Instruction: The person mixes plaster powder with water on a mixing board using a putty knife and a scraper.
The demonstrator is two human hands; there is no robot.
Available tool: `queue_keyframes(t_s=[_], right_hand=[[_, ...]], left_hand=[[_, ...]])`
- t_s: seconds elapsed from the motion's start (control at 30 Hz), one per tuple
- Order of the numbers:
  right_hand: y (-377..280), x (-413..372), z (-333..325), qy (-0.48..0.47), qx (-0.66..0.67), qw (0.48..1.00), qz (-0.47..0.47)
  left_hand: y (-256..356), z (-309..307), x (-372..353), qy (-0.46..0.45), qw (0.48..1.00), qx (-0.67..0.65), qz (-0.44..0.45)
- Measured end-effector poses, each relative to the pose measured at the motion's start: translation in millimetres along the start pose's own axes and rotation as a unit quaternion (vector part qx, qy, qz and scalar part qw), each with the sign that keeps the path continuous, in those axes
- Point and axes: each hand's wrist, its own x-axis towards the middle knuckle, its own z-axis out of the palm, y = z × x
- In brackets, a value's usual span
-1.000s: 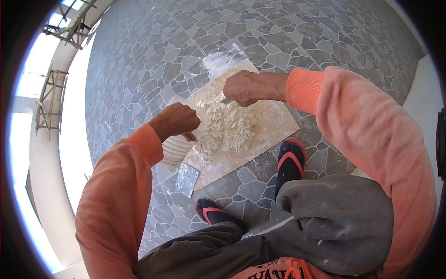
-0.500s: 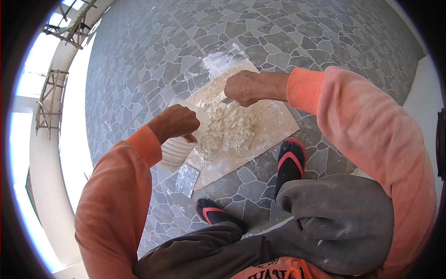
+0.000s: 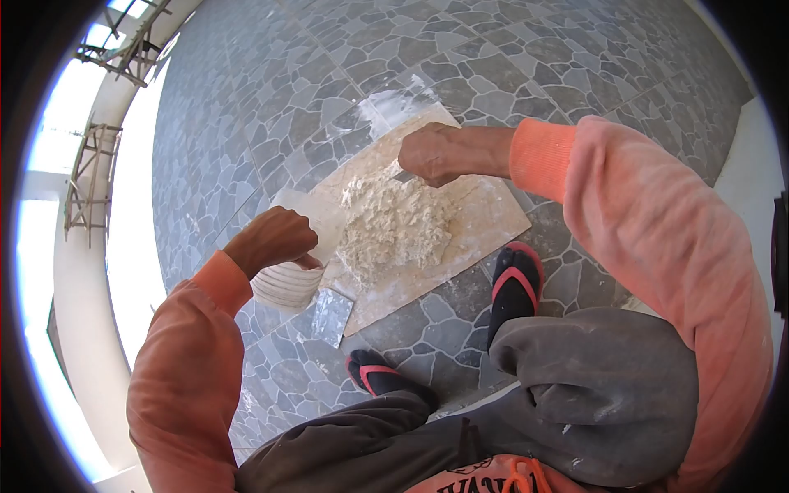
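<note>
My left hand (image 3: pixel 275 238) is closed on the rim of a white ribbed plastic bucket (image 3: pixel 288 287), tilted toward a pile. The pile is a lumpy off-white, plaster-like mix (image 3: pixel 399 226) on a beige board (image 3: pixel 489 209). Over the pile's far right side, my right hand (image 3: pixel 431 154) is closed around a tool. Only a bit of its flat grey metal blade (image 3: pixel 403 176) shows under the fingers; the handle is hidden in the fist.
A small grey flat piece (image 3: pixel 333 317) lies at the board's near left corner. White smears (image 3: pixel 390 107) mark the stone-patterned floor (image 3: pixel 329 82) behind the board. My sandalled feet (image 3: pixel 516 283) stand close to its near edge. Wooden scaffolding (image 3: pixel 90 181) rises outside at far left.
My left hand has moved left with the bucket, away from the pile, uncovering more of the mix's left side. My right hand has hardly moved.
</note>
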Motion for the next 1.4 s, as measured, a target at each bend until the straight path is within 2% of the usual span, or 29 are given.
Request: queue_keyframes(t_s=[0.3,0.6,1.23,1.4], right_hand=[[-2.7,-0.4,-0.6,0.009,-0.018,1.0,-0.002],[-1.5,2.5,1.8,0.006,-0.01,1.0,-0.005],[-1.3,1.9,1.5,0.005,-0.007,1.0,-0.005],[2.6,1.0,0.0,0.008,0.006,1.0,-0.001]], left_hand=[[5.9,37.4,-13.1,-0.035,0.999,-0.014,0.008],[16.7,49.8,-12.3,-0.024,0.999,-0.026,0.021],[19.3,35.6,0.8,0.009,0.999,-0.012,0.037],[23.2,21.1,6.9,-0.005,0.999,-0.009,0.031]])
